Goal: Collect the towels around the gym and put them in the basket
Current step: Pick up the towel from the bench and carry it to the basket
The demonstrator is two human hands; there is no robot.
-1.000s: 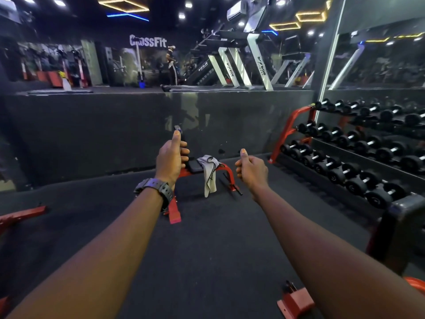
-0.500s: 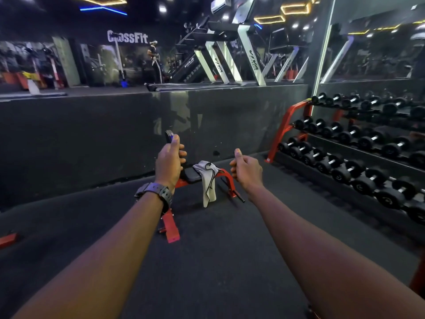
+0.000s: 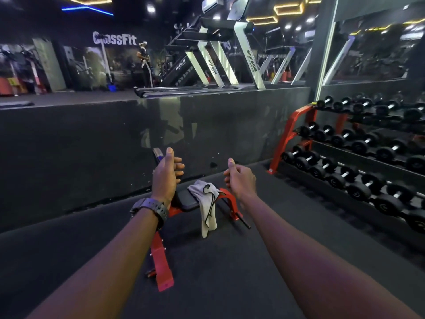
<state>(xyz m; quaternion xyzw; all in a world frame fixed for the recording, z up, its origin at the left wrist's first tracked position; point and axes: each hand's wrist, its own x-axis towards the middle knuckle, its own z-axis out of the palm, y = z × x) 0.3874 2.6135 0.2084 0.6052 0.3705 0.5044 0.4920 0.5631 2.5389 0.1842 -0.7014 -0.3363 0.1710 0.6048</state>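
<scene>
Bench (image 3: 184, 201): on the floor mat (image 3: 230, 272), centre, its long frame running toward the viewer.
Towel (image 3: 207, 203): draped over the far end of the bench, hanging down its right side.
Left hand (image 3: 166, 176): raised above the bench's left side, left of the towel, apart from it; wristwatch (image 3: 150, 209) on its wrist.
Right hand (image 3: 240, 178): raised right of the towel, apart from it.
Low wall (image 3: 115, 143): behind the bench, across the width.
Treadmills (image 3: 213, 65): on the raised level behind the wall.
Dumbbell rack (image 3: 358, 157): at right, along the mat's edge, dumbbells in tiers.
Standing person (image 3: 144, 63): far back, left of the treadmills.
</scene>
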